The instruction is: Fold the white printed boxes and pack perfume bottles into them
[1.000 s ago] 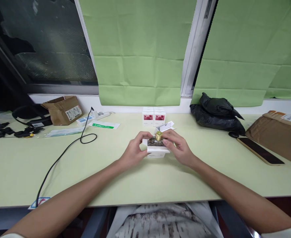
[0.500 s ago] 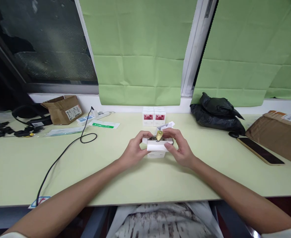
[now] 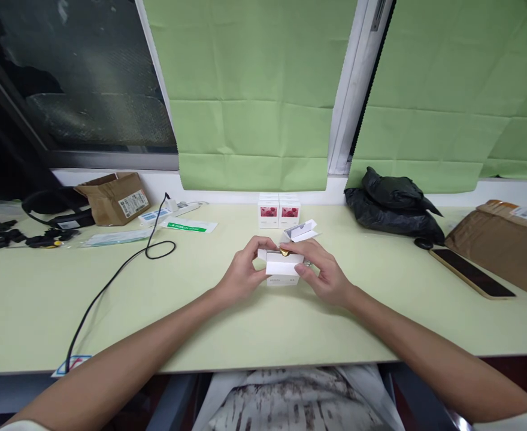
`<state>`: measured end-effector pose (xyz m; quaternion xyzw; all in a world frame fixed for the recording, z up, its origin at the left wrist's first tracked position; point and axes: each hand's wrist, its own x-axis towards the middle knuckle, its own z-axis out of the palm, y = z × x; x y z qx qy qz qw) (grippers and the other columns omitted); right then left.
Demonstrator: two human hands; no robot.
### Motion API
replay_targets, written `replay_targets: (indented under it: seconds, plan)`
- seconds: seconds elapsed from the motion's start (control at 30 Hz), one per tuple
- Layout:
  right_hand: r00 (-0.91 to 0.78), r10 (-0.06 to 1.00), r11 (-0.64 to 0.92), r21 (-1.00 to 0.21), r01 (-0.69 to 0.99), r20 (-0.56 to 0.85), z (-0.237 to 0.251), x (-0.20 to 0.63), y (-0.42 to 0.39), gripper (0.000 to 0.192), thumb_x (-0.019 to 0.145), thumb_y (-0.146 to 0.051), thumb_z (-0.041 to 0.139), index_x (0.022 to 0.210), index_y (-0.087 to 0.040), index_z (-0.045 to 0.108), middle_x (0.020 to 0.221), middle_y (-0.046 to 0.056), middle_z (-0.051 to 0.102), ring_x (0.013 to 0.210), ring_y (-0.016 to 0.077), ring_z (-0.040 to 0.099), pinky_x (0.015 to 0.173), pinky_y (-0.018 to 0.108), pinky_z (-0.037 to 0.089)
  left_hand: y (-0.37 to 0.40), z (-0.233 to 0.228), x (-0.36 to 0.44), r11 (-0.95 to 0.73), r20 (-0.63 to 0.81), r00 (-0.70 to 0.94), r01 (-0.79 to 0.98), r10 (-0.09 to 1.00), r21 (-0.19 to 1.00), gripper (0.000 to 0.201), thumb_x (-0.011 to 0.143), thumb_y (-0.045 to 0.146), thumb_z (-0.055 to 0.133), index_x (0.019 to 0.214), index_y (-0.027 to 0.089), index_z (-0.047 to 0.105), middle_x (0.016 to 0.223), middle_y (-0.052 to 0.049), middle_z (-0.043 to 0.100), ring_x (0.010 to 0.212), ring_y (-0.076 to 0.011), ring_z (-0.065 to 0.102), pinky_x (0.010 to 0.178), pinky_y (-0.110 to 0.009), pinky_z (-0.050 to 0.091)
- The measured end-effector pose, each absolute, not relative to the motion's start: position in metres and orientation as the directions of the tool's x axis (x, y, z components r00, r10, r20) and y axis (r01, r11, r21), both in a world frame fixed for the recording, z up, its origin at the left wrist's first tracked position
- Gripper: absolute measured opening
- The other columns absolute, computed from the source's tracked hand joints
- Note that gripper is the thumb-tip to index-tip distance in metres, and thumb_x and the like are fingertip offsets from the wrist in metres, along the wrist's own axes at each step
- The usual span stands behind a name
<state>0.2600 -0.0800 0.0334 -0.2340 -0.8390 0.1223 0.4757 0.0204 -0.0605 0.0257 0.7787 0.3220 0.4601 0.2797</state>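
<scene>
A small white carton (image 3: pixel 282 279) stands open on the table in front of me, its front flap folded toward me and its back lid tilted to the right. My left hand (image 3: pixel 242 272) is closed around the carton's left side, thumb low at the front and fingers behind. Rounded and gold-coloured, the top of an item (image 3: pixel 284 252) shows at the opening; the rest of it is hidden inside. My right hand (image 3: pixel 324 269) lays its fingertips on that gold top, with its thumb at the carton's right front corner. Something shiny shows between its thumb and fingers, too small to name.
Behind the carton stand matching white boxes (image 3: pixel 278 215) with red pictures. To the left are a black cable (image 3: pixel 111 284), a green-and-white packet (image 3: pixel 189 226) and a brown cardboard box (image 3: pixel 117 200). To the right lie a black plastic bag (image 3: pixel 393 206), a phone (image 3: pixel 472 273) and a larger cardboard parcel (image 3: pixel 506 245).
The gold-coloured piece has sunk lower into the carton. My right fingers have moved left and onto its top, and more of the back lid shows. My left hand has stayed in place.
</scene>
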Motion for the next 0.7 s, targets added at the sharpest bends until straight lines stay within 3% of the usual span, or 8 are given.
replay_targets:
  seconds: [0.37,0.7]
  plan:
    - [-0.45,0.51,0.86,-0.423,0.285,0.733,0.031,0.2589,-0.0793,0.043,0.109,-0.035,0.05,0.152,-0.036,0.054,0.138,0.005,0.07,0.124,0.0287,0.064,0.109,0.052,0.049,-0.0601,0.0256,0.0219,-0.636,0.545,0.356,0.227,0.759,0.738,0.038,0.088,0.022,0.077,0.12,0.026,0.057,0.116,-0.003,0.068,0.108,-0.0204,0.067,0.091,-0.033,0.053]
    - [-0.435,0.538,0.843,-0.468,0.265,0.723,0.0279,0.2601,-0.0789,0.041,0.11,-0.037,0.048,0.15,-0.032,0.057,0.138,0.01,0.063,0.133,0.0282,0.058,0.113,0.049,0.05,-0.0603,0.0268,0.0223,-0.632,0.542,0.355,0.219,0.762,0.744,0.037,0.088,0.02,0.076,0.119,0.027,0.057,0.116,-0.002,0.068,0.109,-0.0207,0.066,0.094,-0.033,0.052]
